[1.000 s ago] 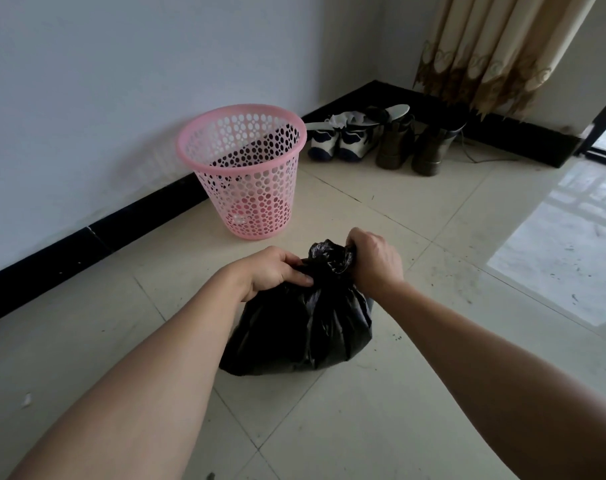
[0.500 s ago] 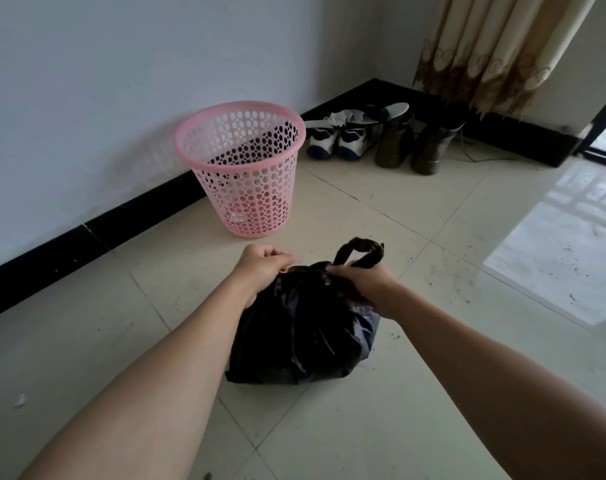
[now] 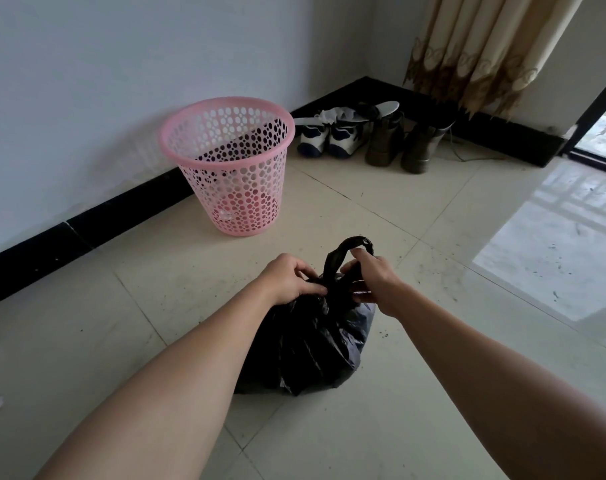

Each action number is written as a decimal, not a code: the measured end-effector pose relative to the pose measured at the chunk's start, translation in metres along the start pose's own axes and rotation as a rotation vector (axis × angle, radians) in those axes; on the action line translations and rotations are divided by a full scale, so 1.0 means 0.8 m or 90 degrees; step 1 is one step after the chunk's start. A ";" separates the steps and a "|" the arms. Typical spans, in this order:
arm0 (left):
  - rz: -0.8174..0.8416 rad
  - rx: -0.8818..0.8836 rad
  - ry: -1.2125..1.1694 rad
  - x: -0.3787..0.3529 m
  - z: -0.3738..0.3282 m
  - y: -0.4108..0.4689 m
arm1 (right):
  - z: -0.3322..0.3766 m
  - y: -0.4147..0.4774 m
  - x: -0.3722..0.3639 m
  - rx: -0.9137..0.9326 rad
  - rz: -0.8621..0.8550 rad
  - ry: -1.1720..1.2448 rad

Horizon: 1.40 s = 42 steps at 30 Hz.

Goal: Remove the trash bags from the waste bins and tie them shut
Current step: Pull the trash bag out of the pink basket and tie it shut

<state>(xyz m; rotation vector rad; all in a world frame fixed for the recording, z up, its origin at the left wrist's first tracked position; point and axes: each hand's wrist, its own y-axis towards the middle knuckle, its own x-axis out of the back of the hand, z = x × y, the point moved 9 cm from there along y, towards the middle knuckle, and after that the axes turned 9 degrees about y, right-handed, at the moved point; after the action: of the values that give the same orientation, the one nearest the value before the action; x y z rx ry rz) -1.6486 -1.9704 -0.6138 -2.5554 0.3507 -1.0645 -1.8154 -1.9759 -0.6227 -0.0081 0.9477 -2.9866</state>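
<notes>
Bag (image 3: 315,344) upright on floor, twisted neck pointing up w/ loop, left hand (image 3: 287,280) & right hand (image 3: 372,282) fingers pinching neck

The tiled floor (image 3: 381,209) is carrying a black bag (image 3: 312,348) sitting at the centre, with a pink bin (image 3: 232,188) standing well apart at 11 o'clock against the skirting. At 1 o'clock, sneakers (image 3: 329,140) and boots (image 3: 398,147) are lining up by the wall, while dark specks (image 3: 384,336) are lying just beside the bag at 3 o'clock.
</notes>
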 end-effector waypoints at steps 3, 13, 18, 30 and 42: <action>-0.040 0.003 0.216 0.001 -0.003 0.000 | 0.004 0.001 0.010 0.010 -0.021 0.020; -0.210 0.070 0.231 0.044 -0.006 -0.013 | 0.015 0.003 -0.002 0.024 -0.021 0.147; -0.064 0.026 -0.044 0.045 -0.015 -0.012 | 0.026 0.006 0.009 0.007 -0.054 0.284; -0.046 -0.010 0.013 0.080 -0.016 -0.020 | 0.029 0.006 0.021 -0.016 -0.123 0.353; -0.099 0.191 -0.399 0.066 0.095 -0.020 | 0.011 0.039 0.045 -0.026 -0.090 0.334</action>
<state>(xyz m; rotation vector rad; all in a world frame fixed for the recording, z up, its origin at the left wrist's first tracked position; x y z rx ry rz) -1.5560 -1.9579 -0.6241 -2.4992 -0.1625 -0.2831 -1.8511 -2.0068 -0.6332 0.7715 1.0771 -3.1582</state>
